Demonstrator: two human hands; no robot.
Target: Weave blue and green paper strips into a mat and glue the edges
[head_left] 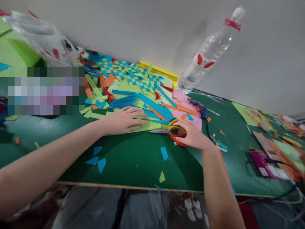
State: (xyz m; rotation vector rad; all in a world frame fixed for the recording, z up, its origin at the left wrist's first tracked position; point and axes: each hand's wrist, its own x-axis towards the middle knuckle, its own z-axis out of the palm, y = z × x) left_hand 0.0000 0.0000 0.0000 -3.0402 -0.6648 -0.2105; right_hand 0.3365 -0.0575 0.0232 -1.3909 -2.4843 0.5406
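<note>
My left hand [125, 121] lies flat with its fingers stretched over green and blue paper strips [154, 126] near the middle of the table. Close to its right, my right hand [192, 133] has its fingers around the handles of a pair of scissors [159, 130]. The handles are yellow and red, and the blades point left towards my left hand. Beyond both hands spreads a pile of cut blue strips [124, 100], green and orange scraps, and woven blue-and-green checked paper pieces [128, 74].
A clear plastic bottle [206, 57] stands against the wall. To the left is a plastic bag [43, 38]. On the right, a purple box [264, 165] lies among cables. Blue paper scraps [102, 165] dot the green table [133, 173] near its front edge.
</note>
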